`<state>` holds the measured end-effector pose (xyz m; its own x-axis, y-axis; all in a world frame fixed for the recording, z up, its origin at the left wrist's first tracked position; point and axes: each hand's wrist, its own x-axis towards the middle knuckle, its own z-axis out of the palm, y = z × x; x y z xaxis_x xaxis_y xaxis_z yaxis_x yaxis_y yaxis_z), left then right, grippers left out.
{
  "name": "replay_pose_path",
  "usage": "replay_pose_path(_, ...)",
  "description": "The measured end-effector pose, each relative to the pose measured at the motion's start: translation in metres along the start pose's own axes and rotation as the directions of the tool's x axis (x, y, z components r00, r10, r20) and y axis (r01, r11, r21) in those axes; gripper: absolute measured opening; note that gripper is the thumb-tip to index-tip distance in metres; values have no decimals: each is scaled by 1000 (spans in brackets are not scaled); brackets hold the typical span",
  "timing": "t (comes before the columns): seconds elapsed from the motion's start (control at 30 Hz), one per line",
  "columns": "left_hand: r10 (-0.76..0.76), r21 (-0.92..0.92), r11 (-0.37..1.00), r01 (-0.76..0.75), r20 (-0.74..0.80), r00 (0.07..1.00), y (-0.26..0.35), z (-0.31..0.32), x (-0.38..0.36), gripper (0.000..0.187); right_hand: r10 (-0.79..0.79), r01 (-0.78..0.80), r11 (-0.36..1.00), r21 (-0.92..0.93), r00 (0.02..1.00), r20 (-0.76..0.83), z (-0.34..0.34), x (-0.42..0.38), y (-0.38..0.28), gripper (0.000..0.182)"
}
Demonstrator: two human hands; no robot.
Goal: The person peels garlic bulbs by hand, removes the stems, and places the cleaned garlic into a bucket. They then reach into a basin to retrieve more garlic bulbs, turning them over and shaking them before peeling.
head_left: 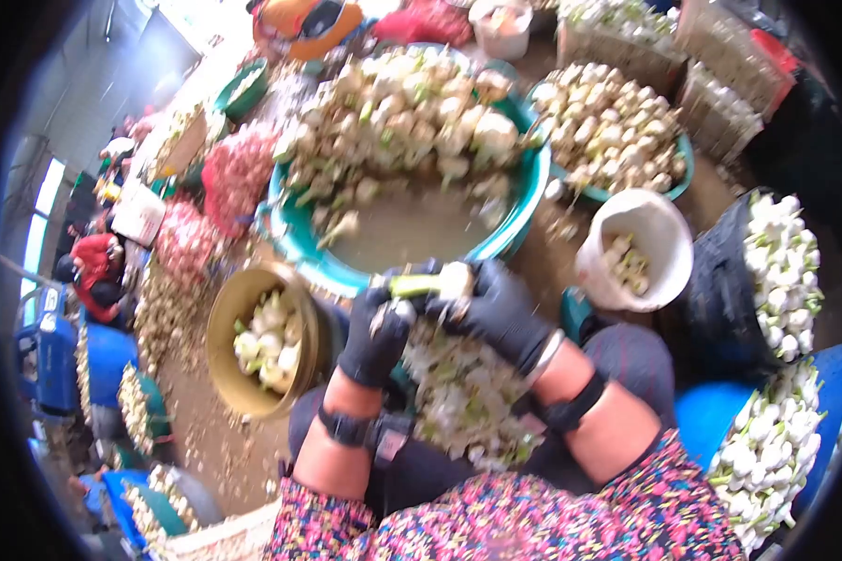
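Note:
In front of my body I hold a garlic bulb (455, 280) with a thick green stem, lying sideways between both hands. My left hand (376, 332), in a dark glove, is closed at the stem end. The fingers of my right hand (501, 316), gloved too, are wrapped around the pale bulb end. Just beyond the hands stands a large teal tub (285, 245), holding murky water and a heap of unpeeled garlic (412, 117). Below the hands, between my knees, lies a pile of white and green peelings (468, 393).
Left of my knees stands a yellowish bucket (223, 374) with white bulbs. To the right are a white bucket (669, 280) with a few bulbs and a black container (720, 290) of cleaned garlic. Red mesh sacks (239, 173) and a person in red (98, 271) are farther left.

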<state>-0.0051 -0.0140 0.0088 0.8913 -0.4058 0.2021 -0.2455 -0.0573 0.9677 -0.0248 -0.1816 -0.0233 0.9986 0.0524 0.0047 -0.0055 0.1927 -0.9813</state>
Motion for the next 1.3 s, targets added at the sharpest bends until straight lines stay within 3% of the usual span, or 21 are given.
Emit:
replay_pose_path(0.07, 47, 138, 989, -52, 42, 998, 5, 0, 4, 63, 13, -4, 993, 120, 997, -76, 3, -1, 2, 41)
replay_pose_path(0.13, -16, -218, 976, 14, -6, 1000, 2, 3, -2, 38, 128, -146, 927, 346, 989, 76, -7, -2, -10, 39)
replay_pose_path(0.17, -101, -124, 987, 100, -4, 995, 7, -1, -1, 45, 223, -281, 882, 378, 956, 189, -13, -3, -31, 38)
replay_pose_path(0.2, 188, 415, 874, -253, 191, 963, -1, -11, 6, 37, 316, -422, 817, 394, 898, 306, -16, -7, -50, 38)
replay_pose_path(0.27, -152, -206, 967, 146, -9, 988, -3, -11, -4, 19, 253, -390, 876, 283, 872, 419, -17, -6, -43, 41)
replay_pose_path(0.33, -38, 128, 991, 44, -45, 998, -5, -7, -1, 21, 280, -512, 837, 193, 704, 653, -21, -13, -49, 33)
replay_pose_path(0.4, 143, 301, 944, -136, -1, 990, -4, -4, -3, 20, 207, -554, 776, 301, 674, 709, -19, -17, -45, 34)
replay_pose_path(0.43, 140, 193, 973, -130, -40, 989, -5, -3, -6, 19, 188, -473, 832, 290, 732, 654, -18, -16, -54, 34)
replay_pose_path(0.47, 234, 283, 933, -224, -2, 972, -7, -8, -2, 19, 167, -398, 875, 275, 783, 599, -17, -16, -63, 33)
replay_pose_path(0.53, 8, 274, 962, -20, 46, 999, 1, -17, 2, 23, 161, -297, 901, 316, 906, 392, -15, -10, -48, 29)
replay_pose_path(0.6, -378, -139, 919, 370, -36, 925, 13, -14, -1, 30, 196, -302, 868, 393, 938, 287, -21, -4, -40, 35)
replay_pose_path(0.63, -263, -35, 964, 263, 1, 965, 30, -7, -1, 31, 174, -250, 900, 356, 957, 233, -22, -1, -35, 40)
replay_pose_path(0.73, -106, -342, 934, 107, 21, 994, 16, 13, -2, 50, -59, 11, 944, 329, 989, 135, -14, 2, -18, 47)
replay_pose_path(0.77, -15, -295, 956, 11, -11, 1000, 6, 18, -2, 51, -43, 8, 966, 260, 991, 128, -13, 2, -15, 48)
replay_pose_path(0.83, 236, -19, 972, -236, -14, 972, 1, 13, 7, 46, 41, -81, 958, 276, 988, 149, -9, 1, -25, 51)
replay_pose_path(0.93, 291, 343, 895, -285, 34, 956, 8, 7, 5, 38, 45, -101, 929, 357, 986, 161, -9, 2, -29, 49)
replay_pose_path(1.0, 290, 323, 909, -262, -40, 956, 20, 12, 7, 24, 190, -274, 856, 439, 955, 226, -11, -1, -38, 43)
replay_pose_path(1.03, 288, 327, 909, -260, -39, 957, 22, 12, 7, 25, 103, -162, 913, 375, 980, 172, -10, 1, -27, 34)
replay_pose_path(1.13, -158, -242, 962, 128, -110, 981, 29, 7, 1, 24, 248, -282, 722, 632, 958, 144, -10, 7, -29, 29)
replay_pose_path(1.2, -143, -181, 976, 121, -116, 983, 29, 6, 1, 24, 150, -236, 611, 756, 972, 182, -15, 10, -23, 27)
replay_pose_path(1.3, -174, -207, 966, 151, -95, 980, 13, -1, -1, 23, -128, 163, 869, 467, 986, -107, -17, 6, -28, 18)
